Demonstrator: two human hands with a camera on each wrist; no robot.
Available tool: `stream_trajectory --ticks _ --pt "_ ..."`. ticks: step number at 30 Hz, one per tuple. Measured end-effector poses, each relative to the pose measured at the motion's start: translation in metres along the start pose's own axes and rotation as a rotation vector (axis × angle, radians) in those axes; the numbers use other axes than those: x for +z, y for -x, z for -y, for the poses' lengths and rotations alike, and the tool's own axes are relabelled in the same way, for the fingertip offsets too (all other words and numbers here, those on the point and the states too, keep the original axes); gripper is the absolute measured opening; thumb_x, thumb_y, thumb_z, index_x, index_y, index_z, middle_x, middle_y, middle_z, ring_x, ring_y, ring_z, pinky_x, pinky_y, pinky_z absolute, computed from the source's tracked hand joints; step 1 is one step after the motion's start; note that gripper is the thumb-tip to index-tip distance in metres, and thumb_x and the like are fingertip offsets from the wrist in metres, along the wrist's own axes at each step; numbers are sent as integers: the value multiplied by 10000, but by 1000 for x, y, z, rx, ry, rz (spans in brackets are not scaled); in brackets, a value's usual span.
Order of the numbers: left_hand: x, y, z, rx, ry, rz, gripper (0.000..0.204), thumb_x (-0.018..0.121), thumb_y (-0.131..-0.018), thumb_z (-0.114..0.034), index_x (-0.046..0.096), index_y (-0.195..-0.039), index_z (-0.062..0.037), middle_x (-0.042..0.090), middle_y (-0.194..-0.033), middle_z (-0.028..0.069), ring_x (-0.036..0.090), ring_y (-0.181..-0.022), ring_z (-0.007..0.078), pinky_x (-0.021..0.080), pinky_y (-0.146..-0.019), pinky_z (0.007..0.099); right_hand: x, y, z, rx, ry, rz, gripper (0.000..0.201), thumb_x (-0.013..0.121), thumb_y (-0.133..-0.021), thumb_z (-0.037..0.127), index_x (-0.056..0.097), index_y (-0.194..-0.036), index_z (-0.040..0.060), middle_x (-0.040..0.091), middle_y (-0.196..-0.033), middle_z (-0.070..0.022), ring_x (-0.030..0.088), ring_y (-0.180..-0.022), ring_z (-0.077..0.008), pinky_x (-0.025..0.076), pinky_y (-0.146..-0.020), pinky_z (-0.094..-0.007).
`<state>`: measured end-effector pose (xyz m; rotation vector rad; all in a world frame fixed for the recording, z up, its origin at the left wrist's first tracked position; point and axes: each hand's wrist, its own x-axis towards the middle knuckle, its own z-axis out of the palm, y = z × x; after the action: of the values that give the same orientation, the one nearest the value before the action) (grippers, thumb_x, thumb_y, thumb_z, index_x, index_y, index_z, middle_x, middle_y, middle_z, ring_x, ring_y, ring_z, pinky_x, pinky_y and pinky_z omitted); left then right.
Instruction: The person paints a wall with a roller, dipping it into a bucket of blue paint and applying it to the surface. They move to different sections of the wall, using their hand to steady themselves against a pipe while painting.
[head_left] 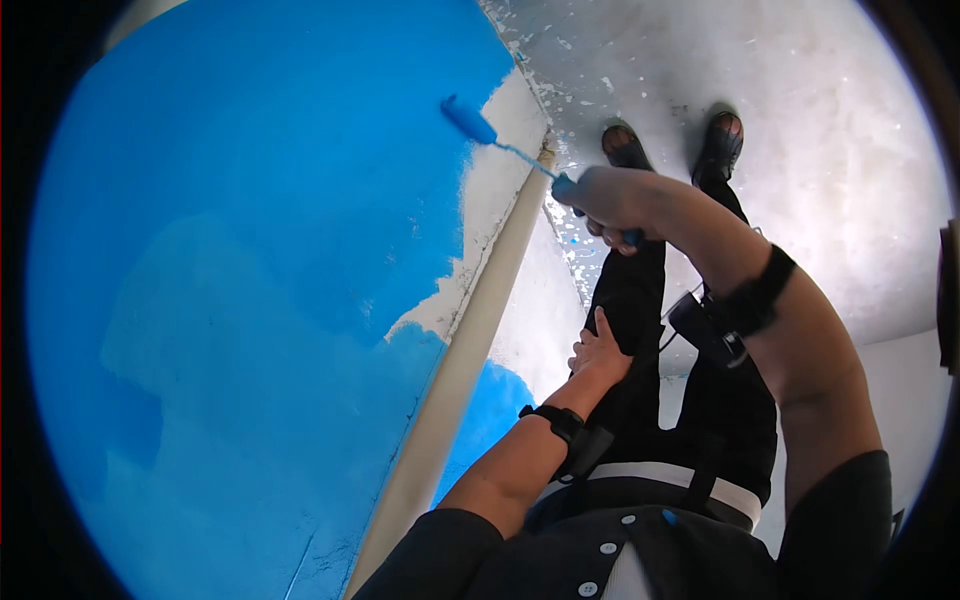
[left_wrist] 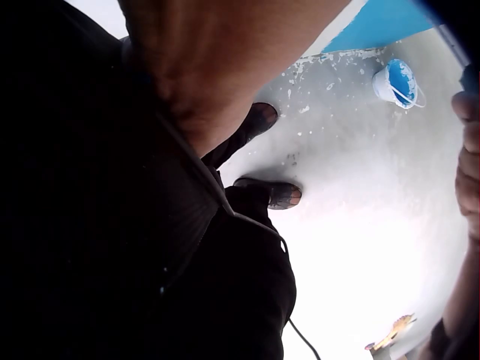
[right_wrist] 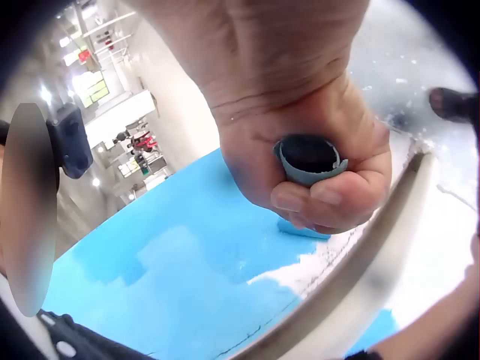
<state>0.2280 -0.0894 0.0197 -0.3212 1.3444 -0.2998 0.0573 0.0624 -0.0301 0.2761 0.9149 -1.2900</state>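
My right hand (head_left: 625, 203) grips the handle of a paint roller (head_left: 468, 120). The roller's blue sleeve lies over the blue-painted wall (head_left: 250, 180), near the ragged edge of a bare white patch (head_left: 500, 115). In the right wrist view, curled fingers wrap the handle, and its hollow dark end (right_wrist: 309, 155) points at the camera. My left hand (head_left: 600, 350) is by the thigh of the dark trousers, thumb raised and fingers loose, with nothing visible in it. In the left wrist view the wrist (left_wrist: 217, 75) fills the top and the fingers are hidden.
A beige pipe (head_left: 450, 390) runs slantwise along the wall, with more white and blue surface beyond it. A white bucket (left_wrist: 386, 84) with blue paint inside stands on the grey, paint-flecked floor (head_left: 800, 150). A cable (left_wrist: 262, 225) hangs by the trousers.
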Motion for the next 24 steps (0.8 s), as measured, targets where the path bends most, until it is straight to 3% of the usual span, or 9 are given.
stream_trajectory --ticks 2,5,7,10,11,12,14,17,24 --pt "-4 -5 2 2 -11 6 1010 645 -737 -418 -83 -1397 -183 293 -1318 198 353 -1189 355 335 -937 482 1 -15 3 -100 -407 -56 307 438 -903 309 468 -865 6 437 -591 -52 451 -387 -138 398 -342 -289" --pt "1 -5 2 24 -13 7 1013 640 -735 -441 -82 -1397 -182 299 -1313 193 355 -1189 352 342 -929 482 26 27 -8 -133 8 19 313 437 -907 314 475 -870 6 468 -630 -72 466 -416 -135 395 -354 -280" --pt "-2 -10 -1 29 -19 40 1014 638 -728 -462 -69 -1399 -179 300 -1313 190 360 -1183 347 338 -936 476 44 69 -3 36 -15 49 294 432 -910 298 488 -898 10 477 -619 -66 502 -459 -135 403 -382 -265" --pt "-5 -5 0 11 -2 38 1013 638 -725 -469 -60 -1401 -179 298 -1317 188 362 -1181 343 333 -942 472 42 69 3 62 41 63 296 437 -906 300 494 -931 11 479 -598 -67 538 -506 -136 415 -410 -263" --pt "-8 -2 0 -3 16 9 1012 640 -726 -466 -57 -1401 -181 295 -1321 187 362 -1181 342 330 -946 472 34 45 -10 -346 425 45 326 429 -905 325 494 -875 6 465 -568 -61 535 -471 -140 409 -379 -283" --pt "-16 8 -5 -12 35 3 1018 645 -728 -453 -69 -1401 -185 293 -1327 189 355 -1191 347 330 -945 477 21 28 1 -70 -29 53 345 434 -900 332 487 -805 5 468 -567 -65 507 -413 -144 393 -340 -294" --pt "-18 8 -5 -20 46 -9 1012 646 -733 -436 -71 -1401 -184 292 -1330 190 353 -1196 350 331 -944 479 10 -18 -9 -155 -505 -27 365 441 -898 343 455 -724 22 438 -540 -52 426 -349 -126 373 -318 -286" --pt "-21 14 -7 -24 70 -39 1009 641 -734 -434 -73 -1401 -183 293 -1332 191 347 -1206 355 329 -947 482 8 -14 4 -108 -560 -83 376 452 -896 360 439 -703 38 408 -523 -32 385 -339 -105 359 -313 -271" --pt "-43 51 -25 -12 138 -177 1031 645 -671 -526 4 -1403 -185 288 -1349 182 345 -1218 355 329 -953 486 17 140 -27 5 -643 -135 318 443 -902 342 386 -697 104 368 -487 29 333 -320 -57 299 -303 -222"
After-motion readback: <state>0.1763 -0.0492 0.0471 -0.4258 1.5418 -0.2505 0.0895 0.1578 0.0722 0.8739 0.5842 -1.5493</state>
